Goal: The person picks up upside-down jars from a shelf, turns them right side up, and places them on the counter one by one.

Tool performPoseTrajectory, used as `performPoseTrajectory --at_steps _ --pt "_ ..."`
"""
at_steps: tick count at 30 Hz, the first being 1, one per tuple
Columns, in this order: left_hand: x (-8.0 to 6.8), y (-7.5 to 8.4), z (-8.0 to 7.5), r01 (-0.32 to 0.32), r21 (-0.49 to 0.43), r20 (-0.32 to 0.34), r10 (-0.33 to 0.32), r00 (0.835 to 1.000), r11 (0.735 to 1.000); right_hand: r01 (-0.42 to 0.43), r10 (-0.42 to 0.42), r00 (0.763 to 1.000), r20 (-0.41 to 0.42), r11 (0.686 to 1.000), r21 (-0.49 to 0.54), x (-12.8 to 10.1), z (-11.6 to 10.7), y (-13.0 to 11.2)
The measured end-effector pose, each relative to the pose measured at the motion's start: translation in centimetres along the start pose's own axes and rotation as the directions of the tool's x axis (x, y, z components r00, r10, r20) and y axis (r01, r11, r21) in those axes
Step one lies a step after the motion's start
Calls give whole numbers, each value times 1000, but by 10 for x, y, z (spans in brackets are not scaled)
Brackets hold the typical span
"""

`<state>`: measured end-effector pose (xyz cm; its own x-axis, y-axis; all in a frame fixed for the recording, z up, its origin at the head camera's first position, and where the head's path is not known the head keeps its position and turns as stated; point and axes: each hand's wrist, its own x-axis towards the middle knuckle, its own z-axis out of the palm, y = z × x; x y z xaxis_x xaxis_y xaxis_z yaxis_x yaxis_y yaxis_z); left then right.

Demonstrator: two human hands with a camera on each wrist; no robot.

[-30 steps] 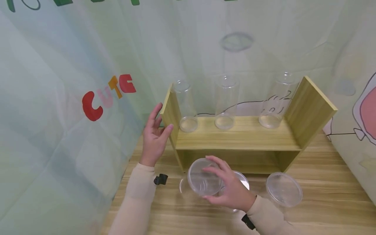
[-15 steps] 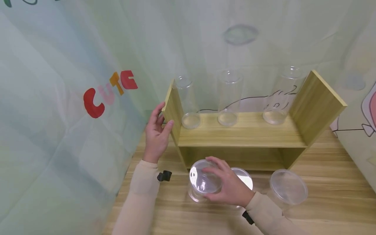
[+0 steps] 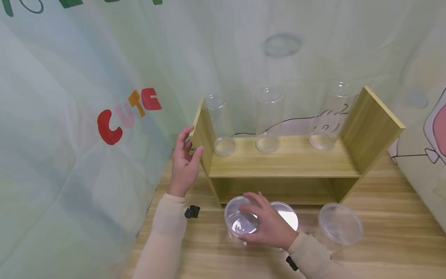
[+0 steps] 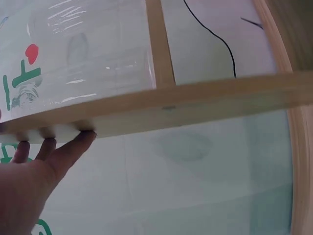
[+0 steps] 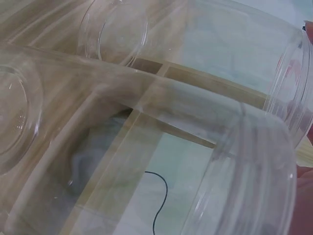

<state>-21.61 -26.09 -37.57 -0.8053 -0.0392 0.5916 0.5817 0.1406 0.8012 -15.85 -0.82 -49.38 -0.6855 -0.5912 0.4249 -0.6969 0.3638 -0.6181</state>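
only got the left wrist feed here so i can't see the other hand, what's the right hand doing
Observer: The right hand holds the top of a clear jar in front of the wooden shelf unit.
Operator: any more jars down in front
Observer: Yes, a middle jar and a right jar, both to the right of the held one.
Operator: and how many up on the top board
Observer: The head view shows three upright clear containers there, spaced apart in a row.
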Motion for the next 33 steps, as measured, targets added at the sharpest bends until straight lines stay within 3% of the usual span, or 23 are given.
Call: performPoseTrajectory --at_steps 7,20,33 --pt "-2 0 -2 -33 72 40 31 999 997 -42 42 999 23 999 -2 -1 6 0" --pt "-1 -1 -3 -21 77 40 18 999 997 -16 20 998 56 997 -78 4 15 -2" --pt "-2 -1 -4 -22 109 59 16 998 994 -24 30 996 81 997 -74 9 20 -6"
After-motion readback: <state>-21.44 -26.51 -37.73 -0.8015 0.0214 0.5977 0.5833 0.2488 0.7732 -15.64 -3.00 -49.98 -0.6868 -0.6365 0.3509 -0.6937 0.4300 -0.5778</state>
